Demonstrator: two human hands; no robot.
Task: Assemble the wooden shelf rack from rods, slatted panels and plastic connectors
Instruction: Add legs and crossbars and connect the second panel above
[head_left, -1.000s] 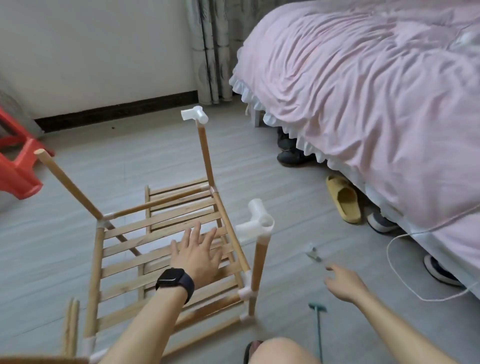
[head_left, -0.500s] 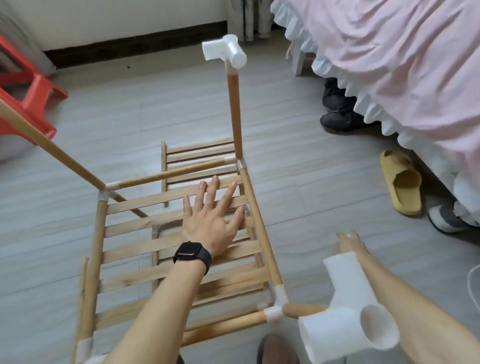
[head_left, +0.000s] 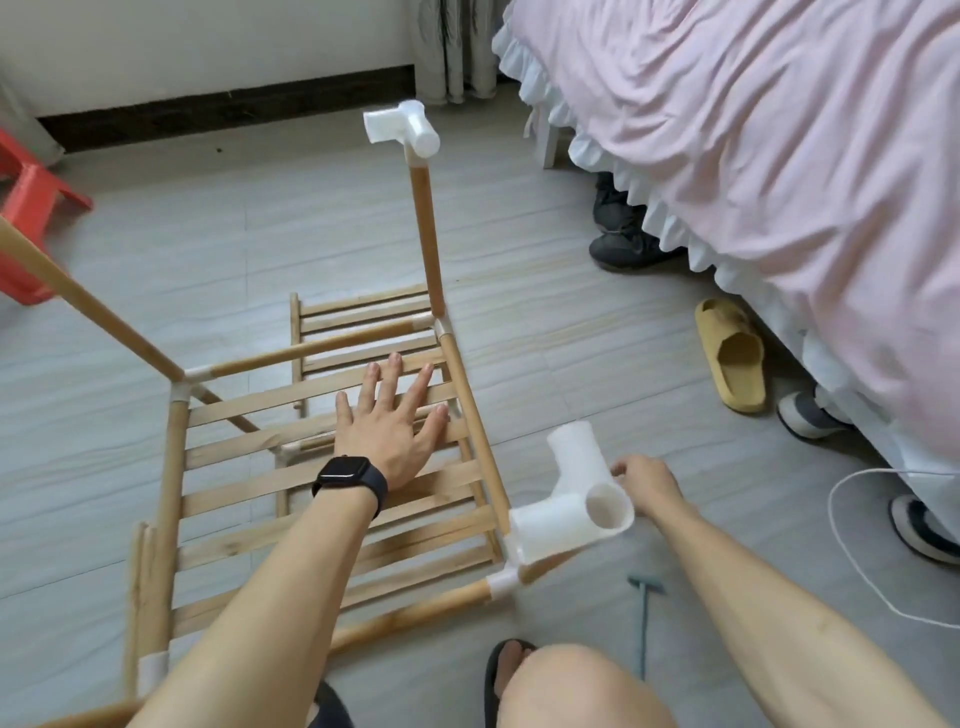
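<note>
The right hand (head_left: 644, 483) is pulling in from the floor to the side of the near connector (head_left: 571, 499), while the left hand (head_left: 392, 431) is staying spread on the slatted panel (head_left: 234, 456).

The left hand is lying flat, fingers straight and apart, pressing on the panel set in the rack frame on the floor. The right hand's fingers are curling beside the near connector's upper branch; whether they are gripping it cannot be told. That white connector is sitting on the rod at the frame's near right corner. A far connector (head_left: 400, 127) is capping the upright rod (head_left: 427, 234) at the far right corner. A second slatted panel (head_left: 358, 317) is lying under the frame. A teal tool (head_left: 644, 623) is lying by the knee, and a yellow slipper (head_left: 732, 358) is resting near the bed (head_left: 779, 156).
</note>
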